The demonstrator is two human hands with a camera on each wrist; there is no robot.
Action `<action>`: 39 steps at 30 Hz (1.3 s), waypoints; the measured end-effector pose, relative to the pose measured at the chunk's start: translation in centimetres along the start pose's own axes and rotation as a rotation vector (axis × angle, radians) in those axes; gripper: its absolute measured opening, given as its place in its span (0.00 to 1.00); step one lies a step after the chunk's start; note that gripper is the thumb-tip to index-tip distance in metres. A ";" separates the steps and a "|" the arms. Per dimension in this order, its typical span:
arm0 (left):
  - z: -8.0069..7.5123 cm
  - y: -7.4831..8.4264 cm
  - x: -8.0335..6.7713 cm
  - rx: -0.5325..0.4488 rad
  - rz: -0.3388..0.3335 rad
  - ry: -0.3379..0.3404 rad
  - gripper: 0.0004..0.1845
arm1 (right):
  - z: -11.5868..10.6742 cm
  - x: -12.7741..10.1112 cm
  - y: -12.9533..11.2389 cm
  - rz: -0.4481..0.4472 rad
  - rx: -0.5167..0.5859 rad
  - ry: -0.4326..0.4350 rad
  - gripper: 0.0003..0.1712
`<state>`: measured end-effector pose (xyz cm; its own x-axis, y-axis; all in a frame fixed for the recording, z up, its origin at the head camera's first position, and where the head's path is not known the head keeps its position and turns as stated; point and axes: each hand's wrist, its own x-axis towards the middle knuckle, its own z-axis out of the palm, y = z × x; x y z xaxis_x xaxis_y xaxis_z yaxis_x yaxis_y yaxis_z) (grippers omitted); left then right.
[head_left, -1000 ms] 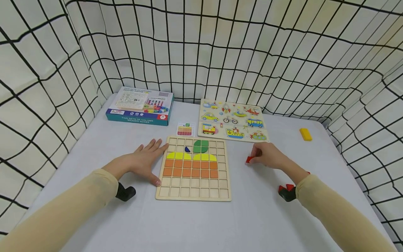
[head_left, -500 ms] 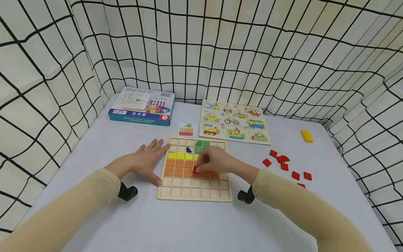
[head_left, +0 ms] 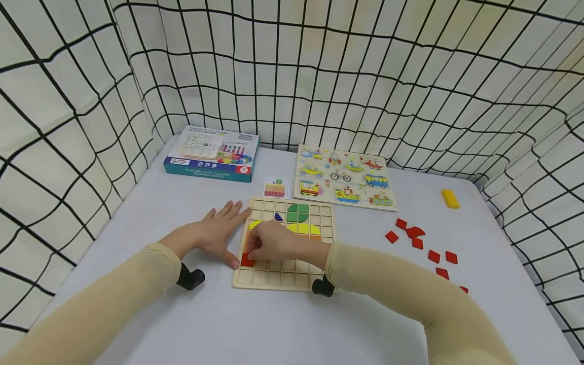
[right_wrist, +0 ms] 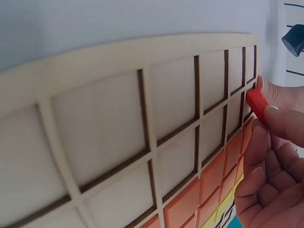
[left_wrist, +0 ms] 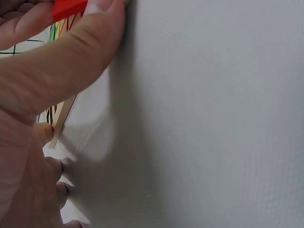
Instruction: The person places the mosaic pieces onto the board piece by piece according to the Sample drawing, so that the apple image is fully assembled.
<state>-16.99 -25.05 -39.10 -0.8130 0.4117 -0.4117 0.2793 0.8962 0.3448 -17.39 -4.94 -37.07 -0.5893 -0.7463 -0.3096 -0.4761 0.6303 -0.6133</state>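
The right hand point(head_left: 272, 241) pinches one red tile point(head_left: 247, 260) between thumb and curled fingers, tipping it over the leftmost cell of the second row from the near edge of a wooden grid board point(head_left: 274, 277). The tile lies at the fingertips' left, directly nearer the person than the orange squares point(head_left: 315, 238). The left hand point(head_left: 216, 233), fingers spread and gripping nothing, rests its thumb just beside that cell. Well rightward, loose red tiles point(head_left: 417, 244) dot the white surface point(head_left: 369, 324).
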 end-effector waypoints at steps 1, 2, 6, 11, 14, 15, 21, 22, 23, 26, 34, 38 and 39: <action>0.0 0.0 0.0 0.001 0.000 -0.002 0.72 | 0.1 0.1 -0.1 0.005 -0.007 0.002 0.03; 0.0 0.0 0.0 0.001 0.002 -0.001 0.72 | 0.2 0.2 -0.2 0.012 -0.019 0.003 0.03; 0.0 0.0 0.0 -0.001 0.004 -0.001 0.72 | 0.4 0.4 -0.5 0.033 -0.075 -0.005 0.04; -0.1 0.2 -0.1 -0.012 0.007 0.000 0.72 | 0.7 0.6 -0.8 0.029 -0.159 0.004 0.05; -0.1 0.3 0.0 -0.013 0.006 0.001 0.73 | 0.8 0.5 -0.9 0.023 -0.184 0.006 0.05; -0.1 0.2 0.0 -0.011 0.003 -0.001 0.73 | 0.8 0.5 -0.9 0.019 -0.194 0.008 0.05; 0.1 0.0 0.2 -0.003 -0.010 0.001 0.73 | 0.9 0.4 -0.8 0.002 -0.217 0.020 0.04; 0.1 0.0 0.2 -0.003 -0.009 0.003 0.73 | 0.9 0.3 -0.8 0.000 -0.211 0.021 0.04; 0.2 0.0 0.2 -0.004 -0.009 0.003 0.73 | 0.9 0.2 -0.8 -0.001 -0.203 0.024 0.04; 0.2 -0.1 0.2 -0.004 -0.006 0.002 0.73 | 0.6 -0.2 -0.3 -0.008 -0.168 0.040 0.03; 0.1 0.2 0.2 0.011 -0.024 0.003 0.74 | -1.7 -3.1 3.5 0.037 -0.063 0.132 0.03; 0.3 0.2 0.3 0.009 -0.025 0.007 0.74 | -3.2 -5.4 6.2 0.095 -0.029 0.188 0.04; 0.3 0.2 0.3 0.009 -0.025 0.007 0.74 | -3.6 -6.1 6.9 0.111 -0.019 0.200 0.04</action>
<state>-17.02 -24.74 -39.40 -0.8235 0.3881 -0.4137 0.2635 0.9076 0.3269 -19.40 4.76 -36.84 -0.7555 -0.6161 -0.2229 -0.4120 0.7113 -0.5695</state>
